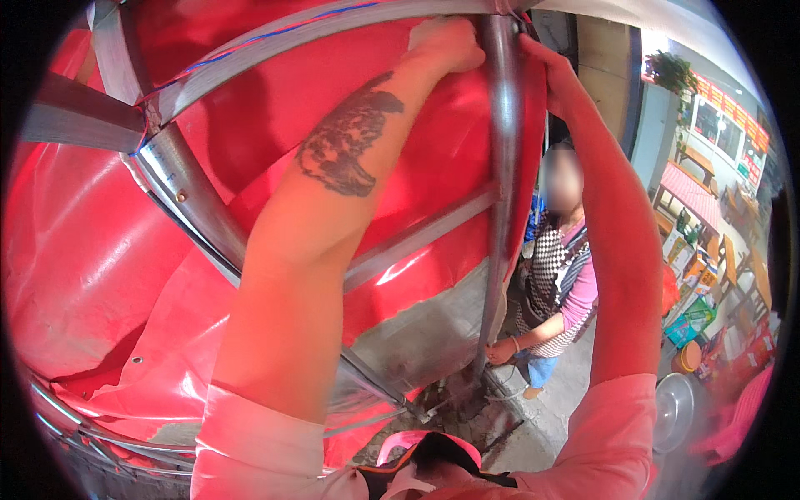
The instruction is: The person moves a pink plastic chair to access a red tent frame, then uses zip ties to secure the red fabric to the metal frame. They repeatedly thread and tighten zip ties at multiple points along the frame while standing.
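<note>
Both my arms reach up to the top of an upright metal pole [505, 108] in front of a red tarp [275, 108]. On the pole's left, my left hand [450, 43] is closed in a fist against the tarp. What its curled fingers hold, if anything, is hidden. My right hand [550, 68] is on the pole's other side, its fingers bent over the tarp's edge close to the pole's top. Part of that hand is out of sight behind the edge. A curved metal bar [275, 42] with red and blue wires along it meets the pole above my hands.
A thick metal tube [187, 183] slants down at the left, and a crossbar [425, 233] joins the pole. Below, a person in a checked apron [546, 267] has a hand near the pole's foot. A pink stool [400, 442] stands underneath; tables [692, 196] and boxes are at right.
</note>
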